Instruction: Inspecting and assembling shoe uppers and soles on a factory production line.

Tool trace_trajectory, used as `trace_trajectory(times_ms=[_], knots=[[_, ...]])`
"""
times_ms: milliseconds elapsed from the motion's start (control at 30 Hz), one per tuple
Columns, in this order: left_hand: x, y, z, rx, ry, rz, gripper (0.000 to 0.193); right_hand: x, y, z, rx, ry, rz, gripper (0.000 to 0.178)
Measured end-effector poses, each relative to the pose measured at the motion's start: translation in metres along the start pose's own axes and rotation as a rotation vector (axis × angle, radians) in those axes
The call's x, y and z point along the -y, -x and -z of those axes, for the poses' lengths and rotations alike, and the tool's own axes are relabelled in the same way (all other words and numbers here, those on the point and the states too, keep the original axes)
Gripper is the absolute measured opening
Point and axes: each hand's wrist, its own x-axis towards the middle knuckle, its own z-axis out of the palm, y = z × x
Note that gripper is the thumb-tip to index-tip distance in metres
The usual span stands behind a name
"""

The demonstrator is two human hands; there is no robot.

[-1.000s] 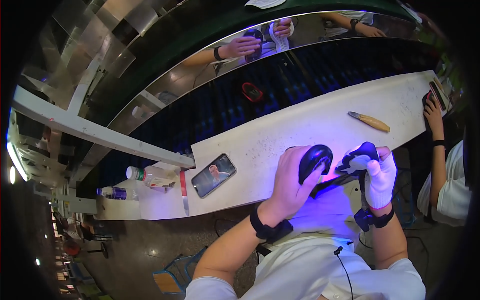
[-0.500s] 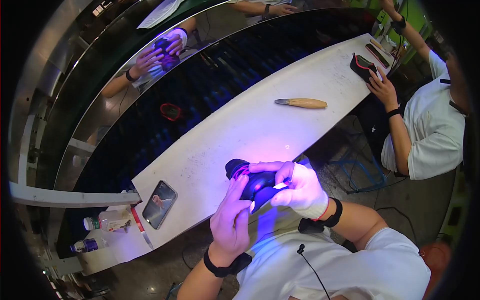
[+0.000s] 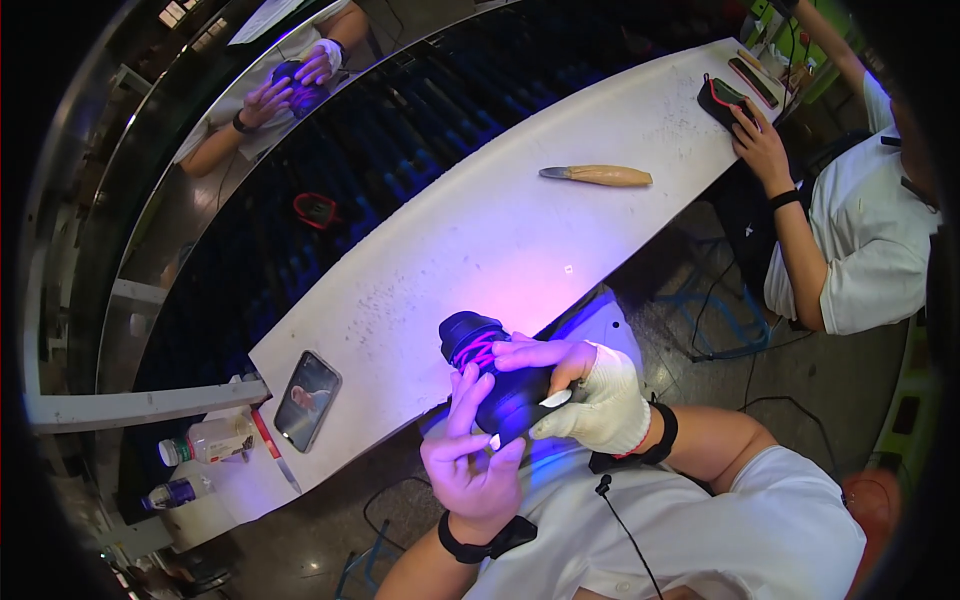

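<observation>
A black shoe upper (image 3: 513, 400) with pink laces is held in front of my chest, just off the near edge of the table and lit violet. My left hand (image 3: 474, 470) grips its left side, bare fingers over the top and the thumb below. My right hand (image 3: 598, 405), in a white knit glove that leaves some fingertips bare, pinches the right side near the opening. Small white patches show beside the fingers of both hands; what they are I cannot make out. The underside of the shoe upper is hidden.
On the white table (image 3: 420, 270) lie a wooden-handled knife (image 3: 597, 176), a phone (image 3: 308, 402) and a red-handled blade (image 3: 274, 450). Bottles (image 3: 210, 442) lie at the left. Beyond runs a dark conveyor (image 3: 420, 130) carrying a red-edged piece (image 3: 315, 210). A co-worker's hand (image 3: 763, 150) holds another shoe piece.
My hands and the shoe upper have tilted, showing more of the pink laces. The view has shifted slightly, and the red-edged piece on the conveyor appears farther left and higher.
</observation>
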Motion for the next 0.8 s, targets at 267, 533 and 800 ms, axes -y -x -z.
trace_trajectory(times_ms=[267,533,800], knots=[[-0.031,-0.032,0.023,0.168,-0.105,0.12,0.053,0.005,-0.013,0.005,0.109,0.191,0.088,0.045],[-0.035,-0.029,0.037,-0.008,-0.108,0.194,0.047,-0.048,-0.017,0.003,0.114,0.624,0.385,0.049],[-0.038,-0.049,0.082,0.292,-0.423,0.214,0.075,-0.055,-0.033,-0.004,0.281,0.626,0.486,0.04]])
